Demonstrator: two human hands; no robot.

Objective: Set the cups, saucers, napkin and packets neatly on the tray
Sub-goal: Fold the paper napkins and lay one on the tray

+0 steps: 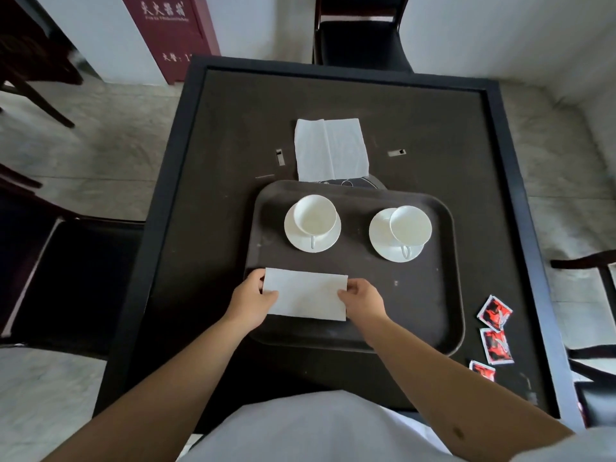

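Note:
A dark tray (433,295) lies on the black table. On its far half stand two white cups on white saucers, the left cup (315,215) on its saucer (300,240) and the right cup (410,225) on its saucer (380,235). A folded white napkin (308,295) lies on the tray's near left part. My left hand (253,301) pinches its left edge and my right hand (361,300) pinches its right edge. A second, unfolded napkin (330,148) lies on the table beyond the tray. Three red packets (495,311) lie on the table right of the tray.
The table (206,228) has a raised black rim. Dark chairs stand at the far side (361,31), at the left (76,281) and at the right (596,328). A round dark object (353,183) peeks out behind the tray's far edge.

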